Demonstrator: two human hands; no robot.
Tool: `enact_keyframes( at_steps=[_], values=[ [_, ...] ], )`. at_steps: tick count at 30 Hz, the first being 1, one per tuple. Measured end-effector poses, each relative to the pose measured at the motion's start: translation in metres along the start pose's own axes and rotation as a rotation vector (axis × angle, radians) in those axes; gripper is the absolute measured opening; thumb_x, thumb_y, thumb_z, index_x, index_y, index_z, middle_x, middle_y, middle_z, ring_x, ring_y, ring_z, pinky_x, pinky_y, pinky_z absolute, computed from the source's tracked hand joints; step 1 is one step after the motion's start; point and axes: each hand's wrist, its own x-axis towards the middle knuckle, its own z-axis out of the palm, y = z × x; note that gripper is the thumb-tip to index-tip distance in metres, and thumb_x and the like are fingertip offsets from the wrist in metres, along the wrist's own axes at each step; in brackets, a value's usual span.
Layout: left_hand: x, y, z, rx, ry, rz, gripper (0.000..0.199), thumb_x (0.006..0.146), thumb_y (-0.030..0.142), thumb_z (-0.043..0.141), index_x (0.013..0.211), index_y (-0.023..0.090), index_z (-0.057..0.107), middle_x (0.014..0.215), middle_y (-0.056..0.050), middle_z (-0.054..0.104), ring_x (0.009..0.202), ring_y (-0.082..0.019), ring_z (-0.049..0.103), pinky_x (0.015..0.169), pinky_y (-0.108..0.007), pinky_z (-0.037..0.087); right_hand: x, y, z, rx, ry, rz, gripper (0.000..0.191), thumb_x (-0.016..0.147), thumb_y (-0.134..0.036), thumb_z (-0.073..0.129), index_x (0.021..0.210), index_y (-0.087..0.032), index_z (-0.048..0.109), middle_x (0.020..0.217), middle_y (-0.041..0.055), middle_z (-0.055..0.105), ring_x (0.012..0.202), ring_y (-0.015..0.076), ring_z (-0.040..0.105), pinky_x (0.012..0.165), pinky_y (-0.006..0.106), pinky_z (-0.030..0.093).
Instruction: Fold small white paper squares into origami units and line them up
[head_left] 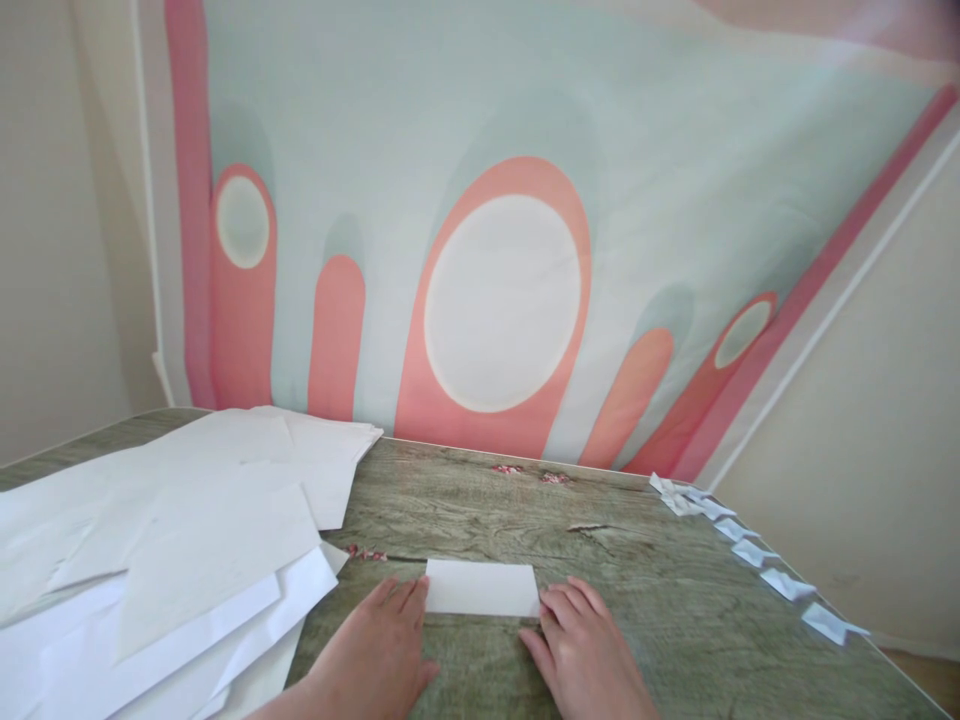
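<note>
A white strip of paper (pixel 482 588) lies flat on the wooden tabletop in front of me, its long side running left to right. My left hand (pixel 384 645) rests at the strip's left end, fingers stretched forward with their tips touching the edge and the thumb held apart. At the opposite end, my right hand (pixel 585 645) touches the right edge with slightly bent fingers, its thumb spread off to the side. Whether the strip has more than one layer, I cannot tell.
Loose white sheets (pixel 225 520) are heaped on the left of the wood-grain table (pixel 465 500). Several small folded paper pieces (pixel 750 553) line the table's right edge. Behind the table hangs a pink and pale green backdrop (pixel 360 150).
</note>
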Motion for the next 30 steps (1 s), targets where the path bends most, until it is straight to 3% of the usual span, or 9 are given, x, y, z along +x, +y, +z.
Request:
enact_keyframes(
  at_steps=[4, 6, 8, 11, 17, 21, 25, 30],
  values=[
    [0.009, 0.003, -0.003, 0.020, -0.030, -0.088, 0.042, 0.082, 0.042, 0.059, 0.108, 0.009, 0.067, 0.119, -0.024, 0.059, 0.109, -0.034, 0.055, 0.095, -0.047, 0.036, 0.010, 0.009, -0.016, 0.186, -0.090, 0.079, 0.013, 0.081, -0.018, 0.060, 0.073, -0.024, 0.068, 0.080, -0.0003, 0.065, 0.080, 0.0176, 0.059, 0.096, 0.041, 0.033],
    [0.013, 0.002, -0.013, 0.003, -0.039, -0.080, 0.031, 0.084, 0.036, 0.058, 0.099, 0.011, 0.070, 0.109, -0.019, 0.065, 0.103, -0.031, 0.058, 0.093, -0.045, 0.037, 0.016, 0.014, -0.019, 0.250, -0.130, 0.142, 0.007, 0.078, -0.021, 0.062, 0.081, -0.024, 0.068, 0.089, 0.0016, 0.064, 0.089, 0.0201, 0.058, 0.091, 0.038, 0.038],
    [0.016, 0.000, -0.022, -0.027, -0.073, -0.079, 0.022, 0.085, 0.029, 0.057, 0.088, 0.013, 0.072, 0.091, -0.014, 0.069, 0.090, -0.029, 0.062, 0.084, -0.042, 0.044, 0.021, 0.019, -0.018, 0.321, -0.163, 0.176, 0.024, 0.075, -0.024, 0.065, 0.099, -0.023, 0.064, 0.103, 0.0048, 0.062, 0.097, 0.0218, 0.056, 0.088, 0.035, 0.042],
    [0.017, -0.006, -0.027, -0.086, -0.036, -0.077, 0.022, 0.088, 0.015, 0.048, 0.081, 0.014, 0.069, 0.084, -0.011, 0.067, 0.083, -0.026, 0.062, 0.076, -0.039, 0.046, 0.031, 0.023, -0.013, 0.414, -0.210, 0.179, 0.042, 0.069, -0.023, 0.068, 0.110, -0.021, 0.059, 0.111, 0.0067, 0.058, 0.103, 0.0227, 0.054, 0.090, 0.034, 0.042],
    [0.017, -0.018, -0.005, -0.447, 0.173, -0.169, 0.007, 0.080, 0.015, 0.054, 0.085, 0.019, 0.055, 0.090, -0.003, 0.059, 0.084, -0.020, 0.058, 0.076, -0.031, 0.046, 0.062, 0.031, -0.003, 0.531, -0.360, 0.152, 0.045, 0.062, -0.030, 0.075, 0.104, -0.021, 0.063, 0.106, 0.0064, 0.057, 0.099, 0.0231, 0.055, 0.085, 0.034, 0.044],
    [0.019, -0.025, 0.010, -0.630, 0.336, -0.189, 0.030, 0.073, 0.016, 0.061, 0.100, 0.021, 0.048, 0.108, -0.005, 0.054, 0.101, -0.022, 0.052, 0.088, -0.035, 0.043, 0.073, 0.035, 0.010, 0.577, -0.338, 0.196, 0.049, 0.057, -0.026, 0.078, 0.103, -0.020, 0.063, 0.101, 0.0049, 0.056, 0.092, 0.0201, 0.056, 0.080, 0.030, 0.045],
    [0.023, -0.028, 0.018, -0.681, 0.324, -0.195, 0.036, 0.071, 0.019, 0.064, 0.104, 0.020, 0.049, 0.109, -0.007, 0.055, 0.105, -0.024, 0.051, 0.092, -0.040, 0.041, 0.070, 0.035, 0.016, 0.593, -0.325, 0.217, 0.046, 0.055, -0.025, 0.079, 0.097, -0.020, 0.063, 0.097, 0.0027, 0.054, 0.089, 0.0187, 0.055, 0.076, 0.028, 0.044],
    [0.024, -0.026, 0.015, -0.699, 0.283, -0.221, 0.032, 0.070, 0.019, 0.064, 0.100, 0.019, 0.052, 0.102, -0.005, 0.058, 0.099, -0.024, 0.053, 0.090, -0.041, 0.041, 0.064, 0.034, 0.016, 0.618, -0.300, 0.226, 0.034, 0.055, -0.019, 0.077, 0.084, -0.018, 0.060, 0.092, 0.0004, 0.053, 0.088, 0.0177, 0.053, 0.076, 0.027, 0.042]
  ],
)
